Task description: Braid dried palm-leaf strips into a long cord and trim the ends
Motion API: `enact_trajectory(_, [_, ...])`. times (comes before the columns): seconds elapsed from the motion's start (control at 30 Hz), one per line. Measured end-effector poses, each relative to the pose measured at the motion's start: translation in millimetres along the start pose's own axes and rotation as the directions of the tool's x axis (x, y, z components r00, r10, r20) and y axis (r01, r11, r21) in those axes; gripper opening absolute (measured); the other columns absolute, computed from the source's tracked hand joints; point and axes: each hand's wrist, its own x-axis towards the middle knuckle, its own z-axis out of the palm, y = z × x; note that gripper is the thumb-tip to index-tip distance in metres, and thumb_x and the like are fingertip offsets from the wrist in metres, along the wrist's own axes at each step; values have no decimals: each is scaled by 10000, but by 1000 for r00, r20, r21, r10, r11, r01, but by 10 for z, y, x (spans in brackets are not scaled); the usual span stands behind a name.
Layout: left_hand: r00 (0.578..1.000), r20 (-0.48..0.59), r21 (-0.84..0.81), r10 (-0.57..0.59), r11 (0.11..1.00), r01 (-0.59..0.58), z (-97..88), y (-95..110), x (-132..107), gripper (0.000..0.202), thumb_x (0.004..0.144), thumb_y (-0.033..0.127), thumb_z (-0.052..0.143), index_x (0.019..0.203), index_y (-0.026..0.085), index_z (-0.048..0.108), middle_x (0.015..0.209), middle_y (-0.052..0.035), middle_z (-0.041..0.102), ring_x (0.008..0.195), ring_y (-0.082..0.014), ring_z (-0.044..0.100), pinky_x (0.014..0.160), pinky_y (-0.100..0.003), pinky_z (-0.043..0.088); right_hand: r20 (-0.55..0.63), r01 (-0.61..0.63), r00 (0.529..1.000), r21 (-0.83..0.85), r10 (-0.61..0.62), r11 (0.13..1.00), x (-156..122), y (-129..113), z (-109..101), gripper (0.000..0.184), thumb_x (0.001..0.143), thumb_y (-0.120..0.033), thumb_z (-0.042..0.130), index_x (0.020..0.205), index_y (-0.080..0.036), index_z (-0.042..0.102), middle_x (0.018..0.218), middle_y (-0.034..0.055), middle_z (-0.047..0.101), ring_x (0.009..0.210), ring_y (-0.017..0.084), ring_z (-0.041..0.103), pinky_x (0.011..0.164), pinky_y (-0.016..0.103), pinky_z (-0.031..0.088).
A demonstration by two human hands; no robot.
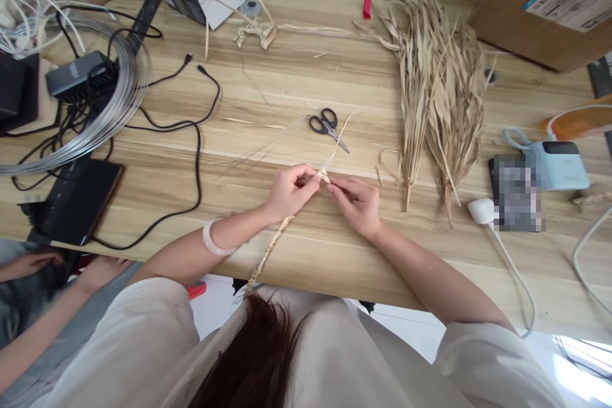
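A braided straw cord (270, 248) runs from under my left hand (292, 190) down over the table's front edge toward my lap. My left thumb and fingers pinch its working end, where pale strands and thin wire stick out away from me. Close beside it, my right hand (356, 204) has its thumb and fingertips pressed together on a strand at the same spot. Just past my fingertips lie small black-handled scissors (329, 127). Thin straight wires (268, 143) rest on the wood left of the scissors. My fingers partly hide the pinched end.
Dried leaf bundles (414, 89) lie to the right. A wire coil (129, 89), black cables (198, 159) and a dark tablet-like slab (88, 201) are at left. Boxes (516, 25) stand at the back. A power bank (559, 166) sits far right. Another person's hands (100, 271) rest at lower left.
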Motion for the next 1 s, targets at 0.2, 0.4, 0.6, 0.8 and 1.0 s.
enact_trajectory(0.2, [1000, 18, -32, -7, 999, 7, -2, 3, 11, 232, 771, 334, 605, 658, 131, 598, 536, 3, 590, 426, -47, 439, 424, -173, 336, 11, 209, 978, -117, -209, 971, -2, 11, 3, 226, 862, -194, 567, 1032, -163, 713, 833, 76, 740, 674, 137, 667, 614, 245, 538])
enact_trajectory(0.4, [999, 33, 7, 11, 1000, -11, 1, 7, 3, 210, 772, 299, 600, 651, 128, 600, 528, 8, 578, 432, -45, 430, 423, -164, 319, 40, 333, 942, -252, -334, 909, -14, 11, 2, 250, 891, -177, 516, 1075, -165, 684, 760, 72, 703, 612, 128, 625, 570, 228, 525])
enact_trajectory(0.6, [998, 40, 76, 38, 996, -40, 11, -65, 3, 197, 774, 272, 591, 664, 113, 628, 525, 3, 562, 446, -50, 424, 424, -169, 298, 87, 400, 915, -321, -394, 859, -7, 10, 4, 232, 896, -143, 495, 1046, -135, 671, 701, 71, 672, 599, 132, 613, 558, 229, 522])
enact_trajectory(0.8, [998, -9, 80, 54, 995, -53, 34, -101, -12, 179, 769, 269, 605, 844, 112, 648, 505, 42, 508, 457, -53, 429, 457, -170, 332, 77, 438, 893, -383, -444, 814, -7, 29, 6, 213, 881, -121, 524, 1039, -132, 667, 718, 79, 694, 619, 144, 645, 575, 243, 541])
enact_trajectory(1.0, [999, 23, 20, 47, 999, -47, 39, -126, -17, 188, 787, 280, 592, 851, 107, 630, 540, 29, 531, 466, -55, 441, 459, -175, 340, 101, 498, 860, -383, -500, 779, -10, 47, -1, 264, 879, -117, 536, 1119, -149, 642, 827, 97, 727, 747, 165, 689, 679, 268, 581])
